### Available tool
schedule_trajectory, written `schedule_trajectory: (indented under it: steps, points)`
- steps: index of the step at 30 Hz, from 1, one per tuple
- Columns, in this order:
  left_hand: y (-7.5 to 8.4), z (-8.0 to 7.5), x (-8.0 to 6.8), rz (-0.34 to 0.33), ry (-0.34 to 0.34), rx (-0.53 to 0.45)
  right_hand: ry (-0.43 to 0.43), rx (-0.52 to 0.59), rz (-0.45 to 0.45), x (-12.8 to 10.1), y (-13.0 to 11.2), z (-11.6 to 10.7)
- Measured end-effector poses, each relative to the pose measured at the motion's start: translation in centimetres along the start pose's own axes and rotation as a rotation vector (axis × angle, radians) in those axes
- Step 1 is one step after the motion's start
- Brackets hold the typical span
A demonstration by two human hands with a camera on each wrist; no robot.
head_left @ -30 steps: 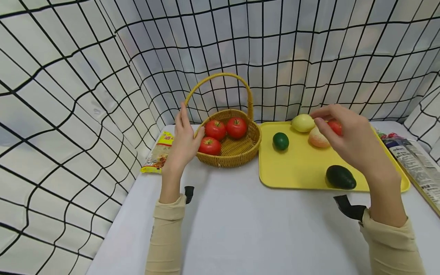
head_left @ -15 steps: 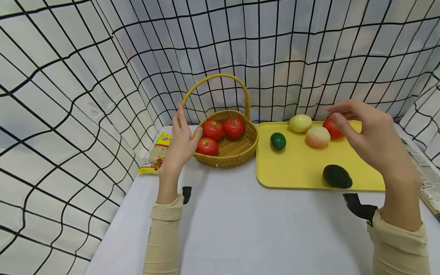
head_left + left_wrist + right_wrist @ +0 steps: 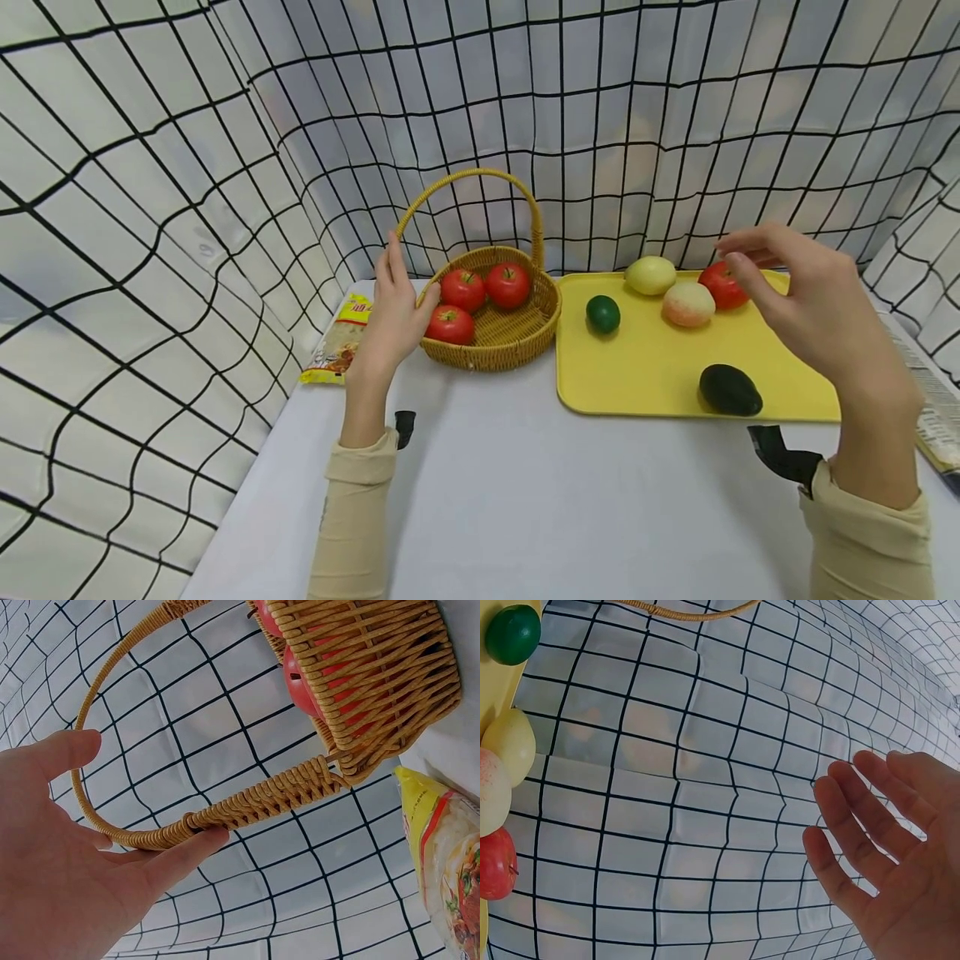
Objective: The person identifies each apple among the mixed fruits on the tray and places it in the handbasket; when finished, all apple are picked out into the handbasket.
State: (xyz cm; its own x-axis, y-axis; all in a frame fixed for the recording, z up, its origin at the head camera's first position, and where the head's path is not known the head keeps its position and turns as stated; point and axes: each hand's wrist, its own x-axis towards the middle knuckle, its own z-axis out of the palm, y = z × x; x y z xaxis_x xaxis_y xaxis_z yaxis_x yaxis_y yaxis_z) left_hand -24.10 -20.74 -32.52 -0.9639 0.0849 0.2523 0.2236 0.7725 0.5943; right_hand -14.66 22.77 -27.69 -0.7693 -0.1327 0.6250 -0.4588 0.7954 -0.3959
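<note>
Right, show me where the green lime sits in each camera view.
Head: the lime lies on the yellow tray's left part, beside the basket.
Left wrist: not in view.
Right wrist: the lime sits top left.
Shared landmark: the basket handle.

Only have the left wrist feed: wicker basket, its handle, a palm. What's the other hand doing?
Observer: The right hand is empty, fingers loosely spread, hovering above the right end of a yellow tray beside the basket.
Operator: What's on that tray?
Observer: Five fruits: a small round green fruit, a pale yellow fruit, a peach-coloured fruit, a red apple and a dark avocado.
Operator: Which one is closest to that hand?
Observer: The red apple, just beside the fingertips in the head view; no contact shows.
Operator: How many tomatoes in the basket?
Observer: Three tomatoes. The left hand rests open against the rim.
</note>
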Motion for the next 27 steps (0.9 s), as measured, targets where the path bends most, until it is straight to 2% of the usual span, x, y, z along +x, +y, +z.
schedule_trajectory:
  steps: [12,20,24,27]
  points:
    - [-0.1,0.0,-0.2,0.002,0.002,0.0,-0.016,0.004,0.006,-0.1,0.4,0.0]
    - [-0.1,-0.1,0.0,0.018,0.011,0.002,0.017,-0.02,-0.021,0.2,1.0,-0.3]
    - [0.0,-0.1,0.1,0.02,0.011,-0.004,-0.011,-0.036,-0.019,0.7,2.8,-0.2]
    - [0.0,-0.2,0.1,0.011,0.0,-0.001,-0.107,-0.078,0.001,1.4,5.7,0.2]
